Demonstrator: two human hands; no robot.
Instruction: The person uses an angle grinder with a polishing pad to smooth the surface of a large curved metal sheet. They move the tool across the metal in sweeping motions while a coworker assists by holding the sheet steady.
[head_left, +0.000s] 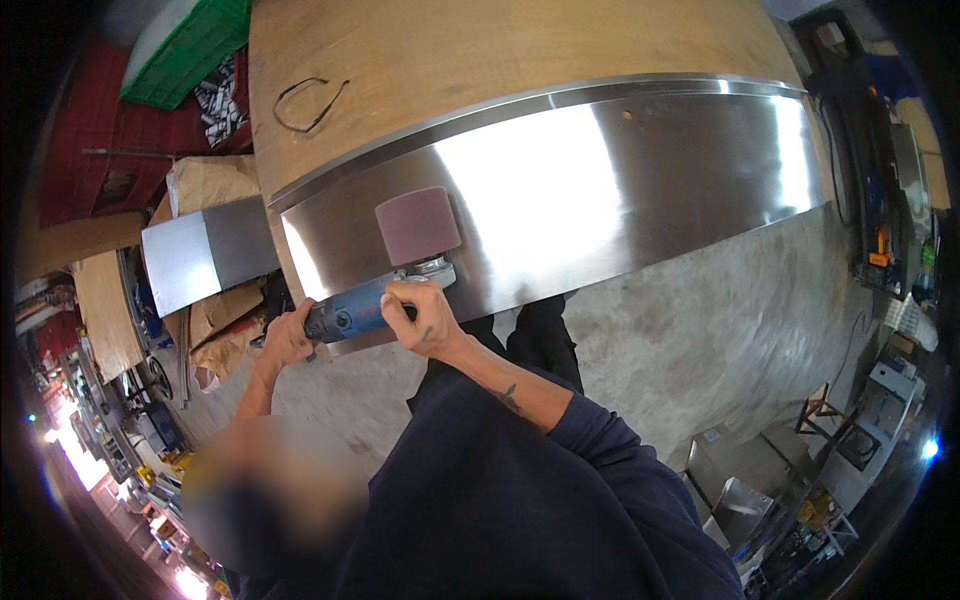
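Note:
A blue drum sander [362,307] with a wide reddish-brown abrasive drum [418,224] lies across the near edge of a long stainless steel panel [690,160]. The drum is over the panel's left part; whether it touches the metal or spins I cannot tell. My left hand [288,338] is wrapped round the rear end of the tool's body. Closer to the metal gear head, my right hand [422,318] grips the tool, its fingers curled over. Bright reflections lie on the panel's brushed face, and its far edge has a raised strip.
The panel rests on a wooden table [520,40]. Safety glasses [312,105] lie on the wood at the far left. Left of the table are a smaller metal sheet [210,250], cardboard and a green crate [185,55]. Machines and a cable stand along the right wall.

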